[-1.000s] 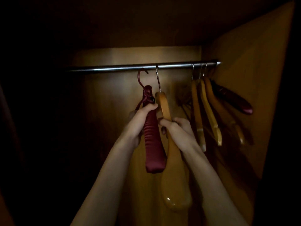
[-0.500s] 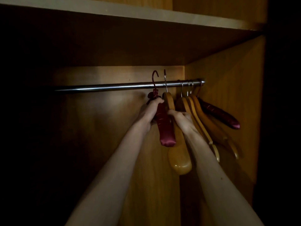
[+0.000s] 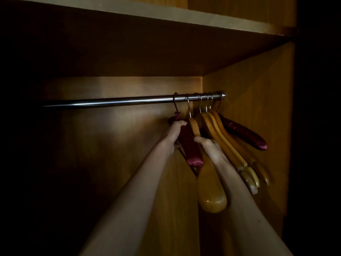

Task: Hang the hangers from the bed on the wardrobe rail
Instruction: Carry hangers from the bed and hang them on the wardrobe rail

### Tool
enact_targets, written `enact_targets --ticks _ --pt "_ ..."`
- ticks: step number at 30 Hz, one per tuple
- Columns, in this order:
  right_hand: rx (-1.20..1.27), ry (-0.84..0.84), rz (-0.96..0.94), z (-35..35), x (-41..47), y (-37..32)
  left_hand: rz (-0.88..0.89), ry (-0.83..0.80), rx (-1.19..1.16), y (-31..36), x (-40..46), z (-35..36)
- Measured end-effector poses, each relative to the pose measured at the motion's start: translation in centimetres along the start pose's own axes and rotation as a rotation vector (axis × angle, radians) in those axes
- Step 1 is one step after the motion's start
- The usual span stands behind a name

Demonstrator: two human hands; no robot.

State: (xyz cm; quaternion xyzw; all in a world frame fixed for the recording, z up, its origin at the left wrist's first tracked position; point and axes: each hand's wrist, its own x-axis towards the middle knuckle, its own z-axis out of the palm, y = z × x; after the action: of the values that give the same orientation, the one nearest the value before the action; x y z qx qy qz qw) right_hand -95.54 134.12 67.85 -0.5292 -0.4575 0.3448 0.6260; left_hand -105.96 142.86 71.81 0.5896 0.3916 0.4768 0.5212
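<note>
Left hand [image 3: 176,129] is curled round the neck of the dark-red padded satin hanger [image 3: 188,143], right hand [image 3: 208,145] round the broad varnished wooden hanger [image 3: 206,174] just beside it. Both hooks sit over the chrome wardrobe rail [image 3: 110,102] near its right end, next to the hung wooden hangers [image 3: 228,145] and a second red padded hanger [image 3: 243,132]. Gripping high by the necks likely steers the hooks on; releasing looks next.
</note>
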Motion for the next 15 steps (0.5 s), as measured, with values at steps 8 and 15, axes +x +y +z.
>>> enact_targets --ticks 8,15 --pt "0.02 -0.021 0.008 -1.8 0.9 0.2 -0.017 0.018 -0.018 -0.1 0.4 1.9" --pt "0.065 -0.114 0.021 -3.1 1.1 0.1 -0.026 0.063 0.001 0.2 0.6 3.1"
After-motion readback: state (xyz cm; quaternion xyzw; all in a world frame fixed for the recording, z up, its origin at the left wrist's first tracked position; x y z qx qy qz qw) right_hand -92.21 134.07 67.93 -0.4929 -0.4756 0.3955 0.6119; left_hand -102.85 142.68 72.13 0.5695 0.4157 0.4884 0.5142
